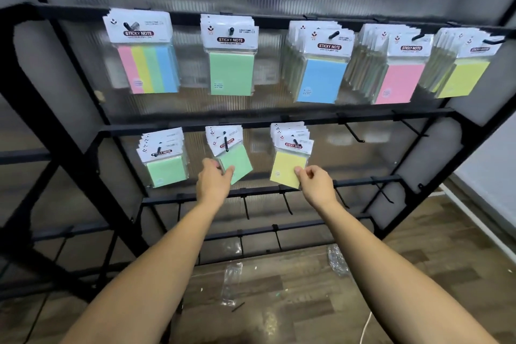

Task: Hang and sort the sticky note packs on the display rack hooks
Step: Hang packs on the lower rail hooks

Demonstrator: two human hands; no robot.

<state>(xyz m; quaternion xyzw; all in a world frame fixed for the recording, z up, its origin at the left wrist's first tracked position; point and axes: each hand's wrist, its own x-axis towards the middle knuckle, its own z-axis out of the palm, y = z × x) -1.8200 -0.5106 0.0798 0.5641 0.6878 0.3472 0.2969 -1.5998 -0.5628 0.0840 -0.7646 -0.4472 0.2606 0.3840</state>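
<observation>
A ribbed translucent wall stands behind the black display rack (83, 131), and wood-look flooring with scraps of clear wrapping lies below it; the top row of hooks is full, colour by colour, and the second row carries three groups with bare hooks to their right. Your left hand (213, 181) pinches the lower corner of the front green pack (236, 163), which hangs tilted on the middle hook (226, 142); your right hand (315, 183) pinches the bottom edge of the front yellow pack (289, 169), hanging on the hook just beside it. Judging by the tilt, the green pack is not seated; ease it straight, push the card header back along the hook until it sits flush with those behind, then let go gently so it does not swing; steady the yellow stack the same way; keep colours together, since green already occupies two neighbouring hooks; the empty hooks to the right look like the place for any further colours.
</observation>
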